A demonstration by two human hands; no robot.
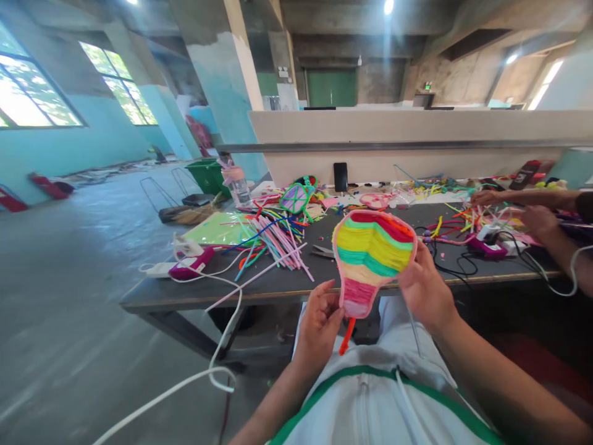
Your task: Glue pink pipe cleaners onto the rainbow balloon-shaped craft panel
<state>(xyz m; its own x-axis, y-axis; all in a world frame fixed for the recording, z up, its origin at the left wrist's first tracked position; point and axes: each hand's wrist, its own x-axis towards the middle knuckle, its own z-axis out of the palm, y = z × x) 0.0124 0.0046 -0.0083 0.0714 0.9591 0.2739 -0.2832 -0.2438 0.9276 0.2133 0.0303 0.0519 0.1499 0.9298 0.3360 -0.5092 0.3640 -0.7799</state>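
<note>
Between my two hands, above the table's front edge, is a balloon-shaped pipe-cleaner craft (373, 247). It has a pink fuzzy outline and bands of red, yellow, green, cream and pink. An orange-red pipe cleaner (346, 337) hangs from its narrow bottom end. My left hand (321, 318) pinches that lower end at its left side. My right hand (427, 287) grips the wide part by its right edge, with some fingers hidden behind it. Scissors (323, 251) lie on the table just left of the craft.
Loose pipe cleaners (282, 241) are heaped on the table (185, 292) at left, near a green plastic packet (217, 228) and a purple-white glue gun (191, 264). A white cable (227, 334) hangs off the edge. At right, a co-worker's hands (540, 219) are among more pipe cleaners.
</note>
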